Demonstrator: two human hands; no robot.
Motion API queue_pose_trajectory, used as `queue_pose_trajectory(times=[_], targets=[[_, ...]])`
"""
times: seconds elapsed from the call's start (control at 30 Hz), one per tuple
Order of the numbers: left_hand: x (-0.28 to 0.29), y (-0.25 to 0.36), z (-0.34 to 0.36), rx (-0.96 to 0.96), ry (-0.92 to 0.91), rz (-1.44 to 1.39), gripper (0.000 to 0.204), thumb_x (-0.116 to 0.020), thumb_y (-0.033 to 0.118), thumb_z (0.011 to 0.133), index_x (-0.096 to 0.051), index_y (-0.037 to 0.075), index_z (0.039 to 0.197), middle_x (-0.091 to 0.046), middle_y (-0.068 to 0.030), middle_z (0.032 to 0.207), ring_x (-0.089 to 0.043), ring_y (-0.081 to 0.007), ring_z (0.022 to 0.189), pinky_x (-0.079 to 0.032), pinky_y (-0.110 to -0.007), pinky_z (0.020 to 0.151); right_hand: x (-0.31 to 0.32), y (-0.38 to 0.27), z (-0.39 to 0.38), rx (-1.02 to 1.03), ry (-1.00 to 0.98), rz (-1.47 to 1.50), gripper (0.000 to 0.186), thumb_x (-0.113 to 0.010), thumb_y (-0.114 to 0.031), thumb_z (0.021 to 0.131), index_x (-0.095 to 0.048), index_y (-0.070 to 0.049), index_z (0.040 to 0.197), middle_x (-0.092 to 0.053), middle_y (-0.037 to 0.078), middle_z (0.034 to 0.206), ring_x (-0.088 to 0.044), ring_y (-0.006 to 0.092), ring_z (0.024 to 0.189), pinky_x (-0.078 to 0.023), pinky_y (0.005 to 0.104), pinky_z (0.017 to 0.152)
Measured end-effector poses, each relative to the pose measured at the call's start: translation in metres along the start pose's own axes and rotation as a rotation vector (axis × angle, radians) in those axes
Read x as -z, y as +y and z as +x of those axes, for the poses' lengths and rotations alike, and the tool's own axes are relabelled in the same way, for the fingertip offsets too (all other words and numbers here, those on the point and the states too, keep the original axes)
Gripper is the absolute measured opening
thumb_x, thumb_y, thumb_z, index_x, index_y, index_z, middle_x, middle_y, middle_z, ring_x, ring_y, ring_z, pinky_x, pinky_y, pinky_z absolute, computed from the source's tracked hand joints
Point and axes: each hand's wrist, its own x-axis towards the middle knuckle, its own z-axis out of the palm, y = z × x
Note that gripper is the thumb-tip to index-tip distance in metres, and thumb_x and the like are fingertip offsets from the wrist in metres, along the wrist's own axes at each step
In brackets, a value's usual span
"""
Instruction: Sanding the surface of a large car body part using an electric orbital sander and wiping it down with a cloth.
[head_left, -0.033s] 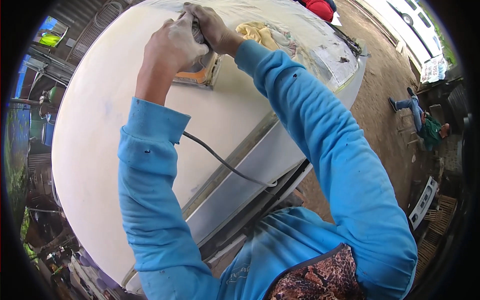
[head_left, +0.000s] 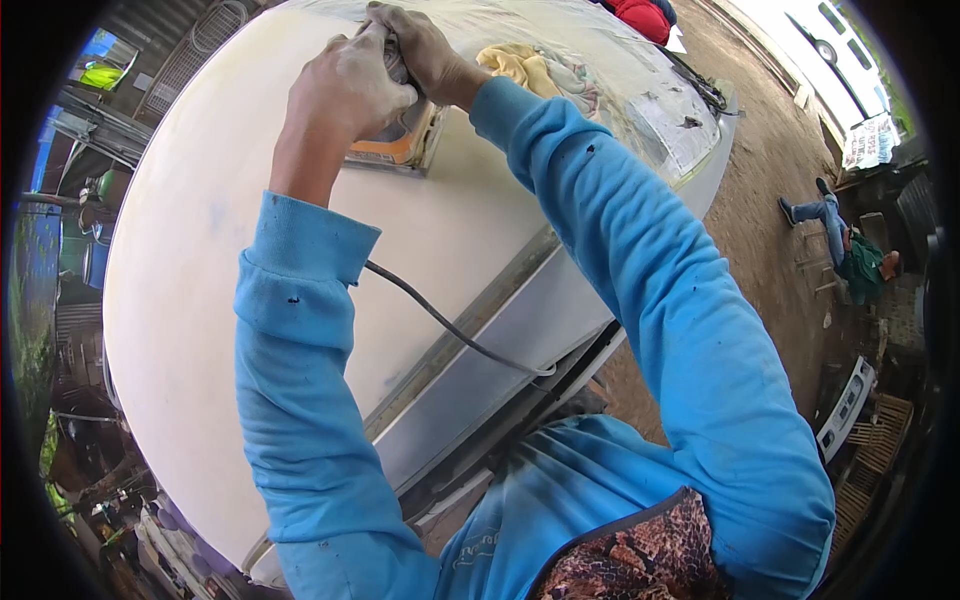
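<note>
An orange and grey power sander point(head_left: 398, 152) with a square base sits flat on the pale, dusty car roof point(head_left: 210, 330), near the far end of my reach. My left hand point(head_left: 345, 88) is closed over the sander's body from the left. From the right, my right hand point(head_left: 428, 52) wraps round its top, with fingers close to those of the left. The palms hide most of the upper body. A dark cord point(head_left: 440, 318) emerges by my left cuff and crosses the roof edge toward my waist. White dust coats both hands.
A yellow cloth point(head_left: 515, 66) lies right of the sander, beside clear plastic sheeting point(head_left: 645, 115) over the car's glass. A person point(head_left: 855, 250) sits at the far right on the dirt ground. A white vehicle point(head_left: 840, 50) stands beyond. Clutter and a green tank point(head_left: 110, 188) line the left.
</note>
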Motion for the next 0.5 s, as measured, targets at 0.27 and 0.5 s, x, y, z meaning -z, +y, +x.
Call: queue_pose_trajectory(times=[0.27, 0.5], targets=[[-0.003, -0.01, 0.006, 0.014, 0.036, -0.001, 0.067, -0.074, 0.031, 0.071, -0.063, 0.005, 0.132, -0.07, -0.0161, 0.122, -0.068, -0.0327, 0.113, -0.054, -0.042, 0.105, 0.012, 0.028, 0.028, 0.126, -0.143, -0.131, 0.044, -0.041, -0.039, 0.11, -0.063, -0.005, 0.092, -0.057, -0.001, 0.082, -0.05, 0.0081, 0.074, -0.046, 0.0283, 0.069], [0.0, 0.029, -0.031, -0.039, -0.001, -0.027, 0.062, -0.074, 0.031, 0.071, -0.065, 0.007, 0.127, -0.069, -0.0175, 0.117, -0.068, -0.0358, 0.108, -0.055, -0.045, 0.098, 0.029, 0.002, -0.036, 0.115, -0.022, -0.176, 0.044, -0.043, -0.039, 0.107, -0.065, -0.003, 0.095, -0.063, 0.003, 0.086, -0.057, 0.0118, 0.078, -0.048, 0.0291, 0.075]])
